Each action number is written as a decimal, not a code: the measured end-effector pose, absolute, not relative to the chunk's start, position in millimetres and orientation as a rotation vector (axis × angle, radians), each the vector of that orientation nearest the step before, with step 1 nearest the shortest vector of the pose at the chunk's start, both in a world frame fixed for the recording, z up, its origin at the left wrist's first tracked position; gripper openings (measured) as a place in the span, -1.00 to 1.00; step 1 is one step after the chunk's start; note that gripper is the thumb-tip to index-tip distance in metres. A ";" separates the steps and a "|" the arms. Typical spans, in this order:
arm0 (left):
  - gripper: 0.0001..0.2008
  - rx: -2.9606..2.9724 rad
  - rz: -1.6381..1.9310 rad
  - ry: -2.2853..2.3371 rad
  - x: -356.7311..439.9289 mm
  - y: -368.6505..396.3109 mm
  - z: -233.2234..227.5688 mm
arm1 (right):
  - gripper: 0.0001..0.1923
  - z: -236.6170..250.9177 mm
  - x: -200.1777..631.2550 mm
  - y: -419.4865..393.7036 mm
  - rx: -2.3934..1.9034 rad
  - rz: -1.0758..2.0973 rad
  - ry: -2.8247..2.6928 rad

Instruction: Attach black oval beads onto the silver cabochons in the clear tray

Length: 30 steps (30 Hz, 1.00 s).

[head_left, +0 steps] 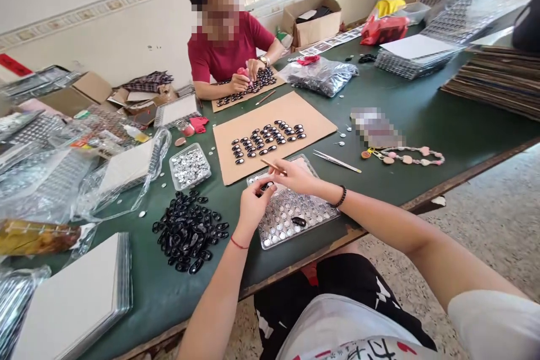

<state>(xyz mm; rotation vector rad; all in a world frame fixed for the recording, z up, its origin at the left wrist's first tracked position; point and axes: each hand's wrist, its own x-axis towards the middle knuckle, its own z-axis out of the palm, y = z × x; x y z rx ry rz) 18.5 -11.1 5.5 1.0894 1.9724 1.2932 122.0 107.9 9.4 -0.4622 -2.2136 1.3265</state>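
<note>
My left hand (253,205) pinches a small black piece over the far end of a clear tray (270,239) full of round silver discs. My right hand (295,175) holds a thin wooden stick (270,165) whose tip points left, just above the same tray. One black oval piece (298,221) lies in the tray. A heap of black oval pieces (188,232) sits left of the tray. Beyond it, a cardboard sheet (307,118) carries rows of finished black ovals (265,139).
A small clear box of silver discs (189,166), tweezers (335,161) and a pink beaded key chain (405,156) lie nearby. Across the green table (422,107) a person in a red shirt (228,50) works on another cardboard. Stacked trays and bags crowd the left side.
</note>
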 end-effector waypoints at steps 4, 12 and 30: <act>-0.61 1.185 1.252 2.051 14.6 -11.5 4.2 | -0.82 8.1 121.5 107.2 -0.416 1.312 -2.291; -0.62 1.088 1.303 1.882 21.1 -11.5 3.3 | -0.76 -1.2 115.5 109.6 -0.380 1.480 -2.268; -0.94 -0.206 1.743 0.778 -11.9 -18.8 12.5 | -0.77 -3.8 79.7 299.7 -1.202 0.838 -2.396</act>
